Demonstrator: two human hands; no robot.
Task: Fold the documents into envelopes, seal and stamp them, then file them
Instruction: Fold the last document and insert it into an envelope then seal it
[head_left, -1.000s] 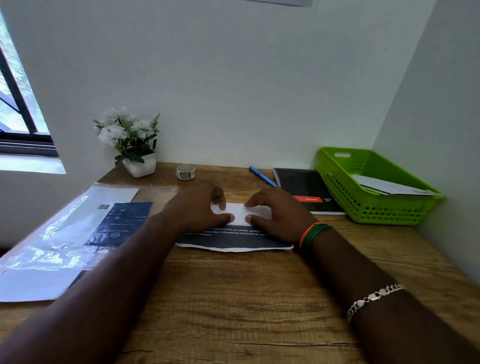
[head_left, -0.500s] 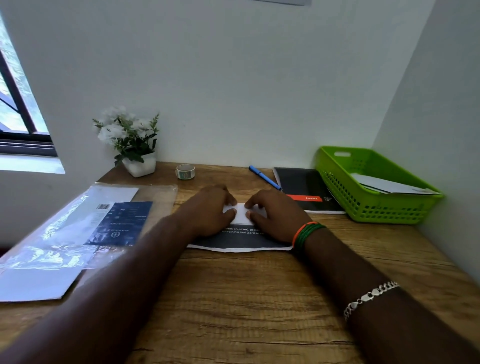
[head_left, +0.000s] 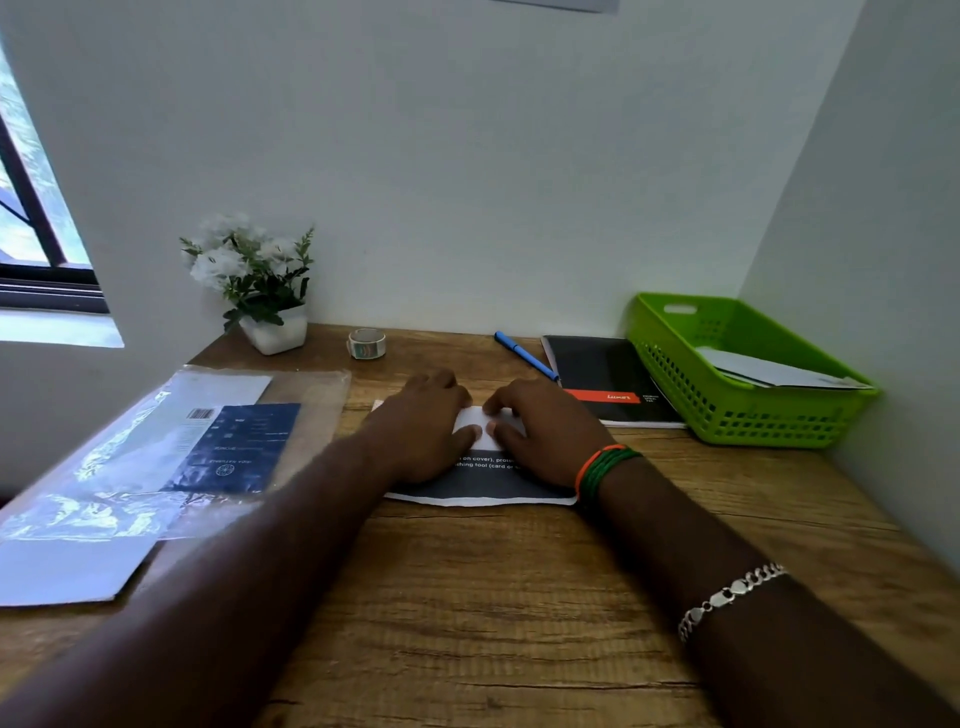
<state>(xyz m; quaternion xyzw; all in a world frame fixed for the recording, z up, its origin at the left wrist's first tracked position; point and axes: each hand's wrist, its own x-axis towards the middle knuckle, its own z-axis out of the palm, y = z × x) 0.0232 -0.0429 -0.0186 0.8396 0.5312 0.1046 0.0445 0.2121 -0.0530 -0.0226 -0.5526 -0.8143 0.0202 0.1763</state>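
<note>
Document (head_left: 480, 480), dark-printed with a white folded flap, lay flat mid-desk (head_left: 519, 623), long axis running left to right, printed lines reading toward the wearer. Pressed down by left hand (head_left: 423, 428) and right hand (head_left: 545, 431), fingers fairly flat on the flap, thumbs nearly meeting, gripping nothing. Probably light, limp, easily creased; best taken at an outer edge. Green basket (head_left: 737, 410) with envelopes sat far right.

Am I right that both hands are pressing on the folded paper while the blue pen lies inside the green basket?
Not quite. The head view shows the left hand and right hand pressing on the folded paper, but the blue pen lies on the wooden desk beside the black notebook. The green basket holds white papers.
</note>
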